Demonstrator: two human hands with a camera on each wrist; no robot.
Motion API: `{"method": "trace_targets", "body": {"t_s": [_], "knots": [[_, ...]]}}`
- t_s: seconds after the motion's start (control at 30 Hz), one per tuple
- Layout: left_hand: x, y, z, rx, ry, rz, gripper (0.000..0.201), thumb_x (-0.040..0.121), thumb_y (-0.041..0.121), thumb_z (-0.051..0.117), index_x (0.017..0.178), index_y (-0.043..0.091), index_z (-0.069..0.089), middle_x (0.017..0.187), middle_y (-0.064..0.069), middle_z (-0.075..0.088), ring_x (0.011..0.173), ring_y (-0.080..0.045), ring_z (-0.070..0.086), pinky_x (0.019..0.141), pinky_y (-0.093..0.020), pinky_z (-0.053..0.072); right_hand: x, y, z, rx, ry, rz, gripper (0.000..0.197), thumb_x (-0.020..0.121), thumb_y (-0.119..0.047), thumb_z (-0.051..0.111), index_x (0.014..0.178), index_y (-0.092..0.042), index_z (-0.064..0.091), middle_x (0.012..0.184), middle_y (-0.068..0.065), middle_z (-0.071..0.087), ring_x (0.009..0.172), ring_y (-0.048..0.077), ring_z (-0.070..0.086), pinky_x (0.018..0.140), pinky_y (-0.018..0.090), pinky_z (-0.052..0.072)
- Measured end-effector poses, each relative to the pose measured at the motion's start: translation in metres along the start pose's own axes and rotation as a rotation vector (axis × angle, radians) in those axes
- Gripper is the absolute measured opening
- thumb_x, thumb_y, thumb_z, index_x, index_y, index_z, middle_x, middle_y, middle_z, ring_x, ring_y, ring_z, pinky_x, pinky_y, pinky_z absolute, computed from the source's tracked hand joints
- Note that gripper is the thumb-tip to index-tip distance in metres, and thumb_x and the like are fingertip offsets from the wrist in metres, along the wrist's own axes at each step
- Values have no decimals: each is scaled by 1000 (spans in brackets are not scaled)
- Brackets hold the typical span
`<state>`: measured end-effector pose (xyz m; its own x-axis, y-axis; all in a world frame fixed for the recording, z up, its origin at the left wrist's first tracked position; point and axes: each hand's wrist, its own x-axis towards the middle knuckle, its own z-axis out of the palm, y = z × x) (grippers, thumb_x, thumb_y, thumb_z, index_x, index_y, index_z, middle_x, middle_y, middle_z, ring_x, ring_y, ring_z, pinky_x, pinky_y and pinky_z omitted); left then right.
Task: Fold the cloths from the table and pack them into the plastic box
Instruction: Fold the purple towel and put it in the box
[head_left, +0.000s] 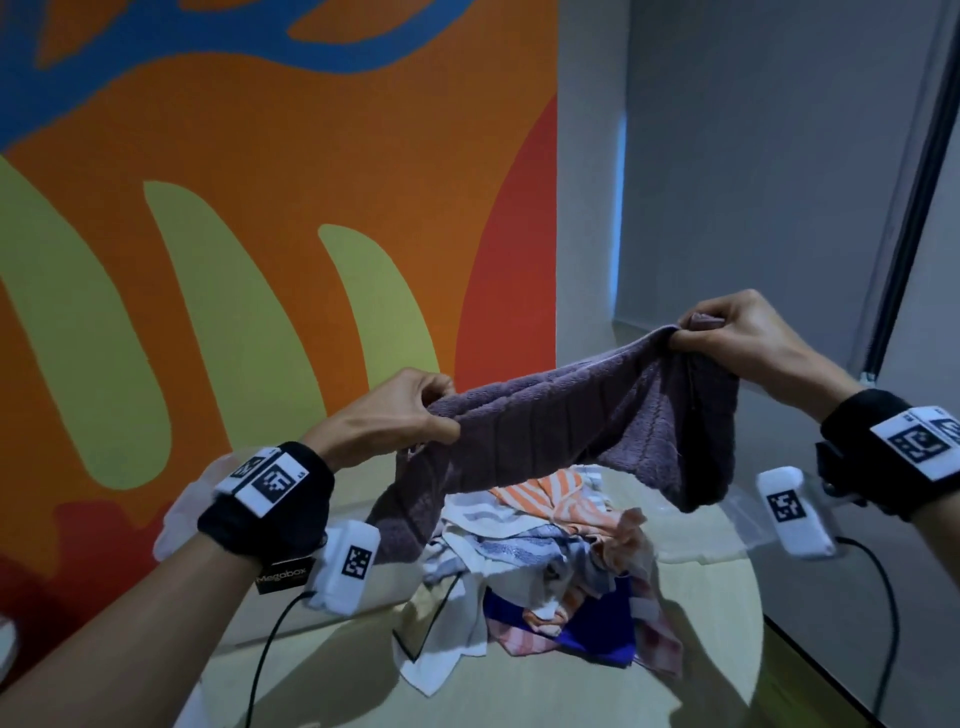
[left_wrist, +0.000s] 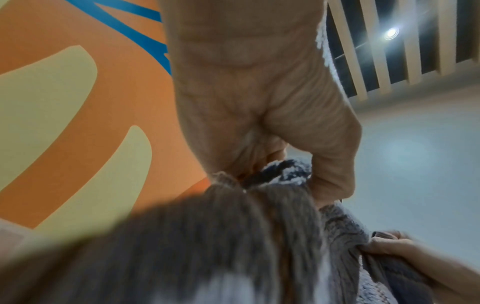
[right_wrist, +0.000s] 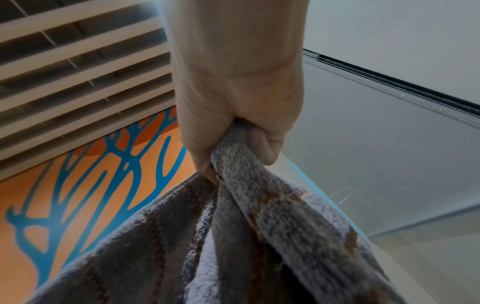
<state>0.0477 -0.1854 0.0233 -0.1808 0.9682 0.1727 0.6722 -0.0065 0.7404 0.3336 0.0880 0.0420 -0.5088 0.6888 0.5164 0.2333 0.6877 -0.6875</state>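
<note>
A purple-grey towel (head_left: 571, 426) is stretched in the air between both hands, above the table. My left hand (head_left: 405, 410) pinches its left end, and my right hand (head_left: 727, 332) grips the other end higher up. The towel sags in the middle and hangs down at both ends. In the left wrist view my left hand (left_wrist: 272, 156) holds the towel (left_wrist: 207, 236), and my right hand (left_wrist: 384, 244) shows at the lower right. The right wrist view shows my right hand (right_wrist: 233, 144) clenched round a bunched corner of the towel (right_wrist: 233, 236). A clear plastic box (head_left: 737, 525) stands behind the towel's right end.
A heap of mixed cloths (head_left: 545, 561), striped orange, white, blue and pink, lies on the round pale table (head_left: 701, 649) below the towel. A painted orange wall (head_left: 260, 208) stands close on the left. Black cables (head_left: 883, 597) run from both wrist devices.
</note>
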Motion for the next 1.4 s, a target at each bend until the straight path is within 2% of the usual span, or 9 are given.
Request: {"method": "trace_targets", "body": {"t_s": [0.17, 0.3, 0.4, 0.53, 0.67, 0.87, 1.07, 1.23, 1.4], "knots": [[-5, -1, 5, -139, 10, 24, 32, 86, 13, 82, 99, 6, 54, 84, -10, 65, 75, -22, 64, 64, -28, 52, 5, 3, -9, 20, 50, 36, 14, 80, -22, 77, 79, -8, 75, 73, 3, 62, 72, 13, 55, 70, 32, 41], [-10, -6, 4, -152, -45, -70, 48, 80, 27, 89, 116, 11, 62, 109, -26, 71, 97, -44, 71, 94, -57, 57, 7, 10, -21, -16, 81, 74, 14, 81, -21, 76, 79, -7, 75, 71, 1, 60, 70, 12, 53, 70, 30, 40], [-12, -8, 9, 42, -141, -102, 18, 85, 29, 85, 95, 18, 77, 97, -3, 79, 92, -21, 76, 87, -39, 60, 5, 15, -25, -67, 67, 88, 28, 83, -22, 77, 75, 3, 66, 67, -1, 48, 67, 11, 44, 66, 29, 33], [-12, -14, 21, 95, -86, -115, 25, 84, 25, 85, 82, 6, 69, 85, -9, 75, 82, -19, 73, 75, -32, 56, -4, 24, -8, -180, 14, 189, 38, 84, -25, 80, 64, -14, 49, 63, -1, 36, 58, 13, 30, 52, 25, 22], [-7, -25, 69, 341, 126, -46, 25, 75, 21, 83, 82, 7, 63, 73, -3, 66, 66, -15, 58, 57, -27, 40, -26, 46, 35, -305, -354, 222, 29, 80, -21, 86, 89, -2, 67, 72, 9, 66, 59, 16, 51, 40, 20, 35], [-15, -72, 146, 385, 9, -70, 37, 76, 24, 78, 104, 21, 54, 78, 6, 54, 78, -19, 50, 58, -31, 34, -66, 66, 77, -349, -586, 46, 24, 89, -17, 74, 107, -29, 65, 75, 0, 62, 63, 17, 57, 56, 31, 47], [-38, -90, 165, 145, -229, -88, 25, 92, 19, 66, 111, 32, 56, 92, 7, 59, 73, -8, 51, 63, -23, 41, -123, 56, 96, -321, -920, -123, 34, 92, -3, 60, 108, -27, 78, 102, -14, 72, 86, -4, 62, 77, 11, 44], [-48, -99, 200, 71, -62, -42, 15, 89, 10, 66, 90, 25, 70, 86, 10, 69, 69, 0, 57, 69, -24, 47, -178, 80, 118, -503, -1151, -172, 30, 88, -13, 59, 107, -27, 76, 109, -12, 72, 95, 6, 63, 88, 27, 51], [-46, -94, 246, 7, 92, -31, 10, 94, 21, 67, 86, 17, 72, 84, 4, 72, 76, -3, 61, 69, -19, 45, -190, 101, 132, -500, -1087, -118, 23, 85, -19, 64, 104, -23, 76, 97, -9, 74, 84, 7, 65, 80, 33, 55]]}}
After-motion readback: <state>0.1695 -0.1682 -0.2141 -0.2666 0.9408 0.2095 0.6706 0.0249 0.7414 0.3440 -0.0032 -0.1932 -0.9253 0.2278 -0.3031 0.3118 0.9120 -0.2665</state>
